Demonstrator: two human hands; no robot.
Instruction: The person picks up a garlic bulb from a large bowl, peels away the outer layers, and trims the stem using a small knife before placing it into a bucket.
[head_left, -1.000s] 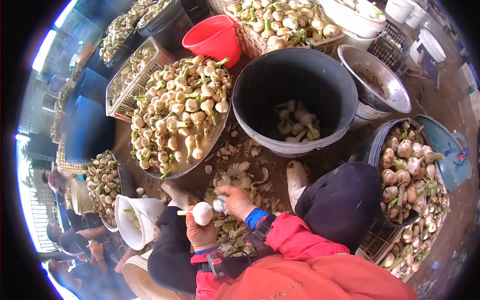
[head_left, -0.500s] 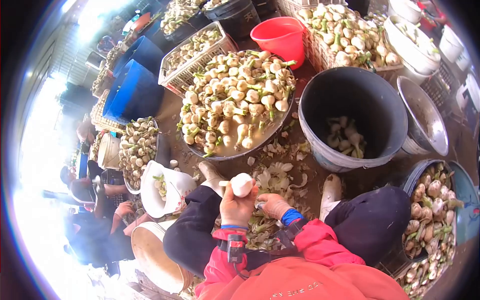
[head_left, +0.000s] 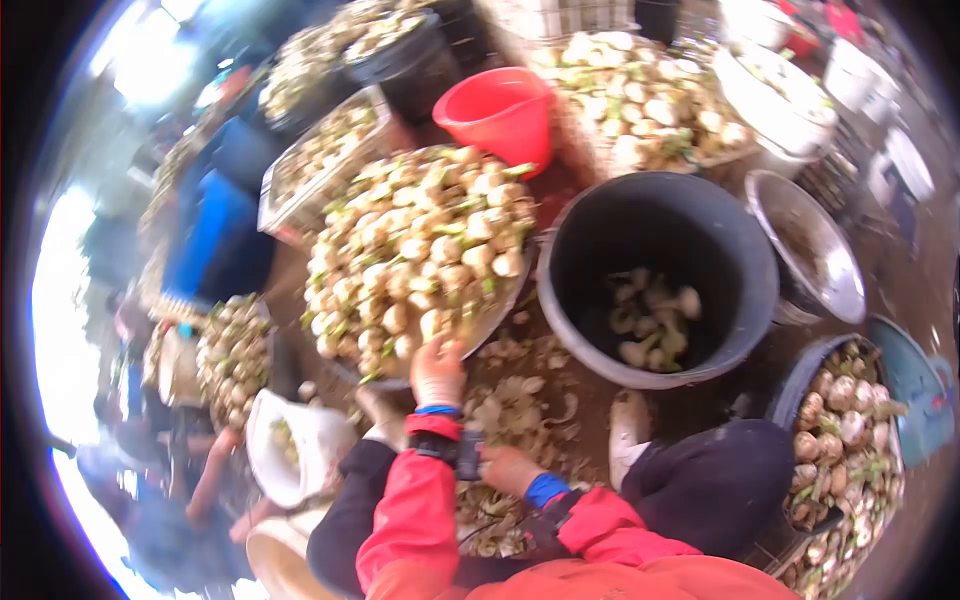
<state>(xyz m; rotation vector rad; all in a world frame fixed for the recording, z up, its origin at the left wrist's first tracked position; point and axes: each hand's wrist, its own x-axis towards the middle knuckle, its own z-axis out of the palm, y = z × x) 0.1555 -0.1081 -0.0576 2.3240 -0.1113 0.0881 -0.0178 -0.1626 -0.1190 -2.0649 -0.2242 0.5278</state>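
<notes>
My left hand (head_left: pixel 437 372) reaches over the near rim of a wide basin (head_left: pixel 510 305) heaped with garlic bulbs (head_left: pixel 415 240). Its fingertips are at the nearest bulbs, and blur hides whether they grip one. Lower and to the right, my right hand (head_left: pixel 510 470) is closed in front of my body, beside the left wrist; what it holds is too hidden to name. A large dark bucket (head_left: pixel 660 378) with a few trimmed garlic bulbs (head_left: pixel 655 318) at its bottom stands ahead on the right. Peeled skins and leaves (head_left: pixel 520 415) litter the floor between my feet.
A red bucket (head_left: pixel 497 112) stands behind the basin, and a metal bowl (head_left: pixel 845 285) leans right of the dark bucket. A white bucket (head_left: pixel 305 445) lies tilted at left. More garlic fills a tub (head_left: pixel 850 400) at right. Another person's arm (head_left: pixel 212 470) shows at far left.
My left hand has gone from holding a peeled garlic bulb before me to the basin's edge; that bulb is no longer in it. The view has shifted, and the right hand stays low.
</notes>
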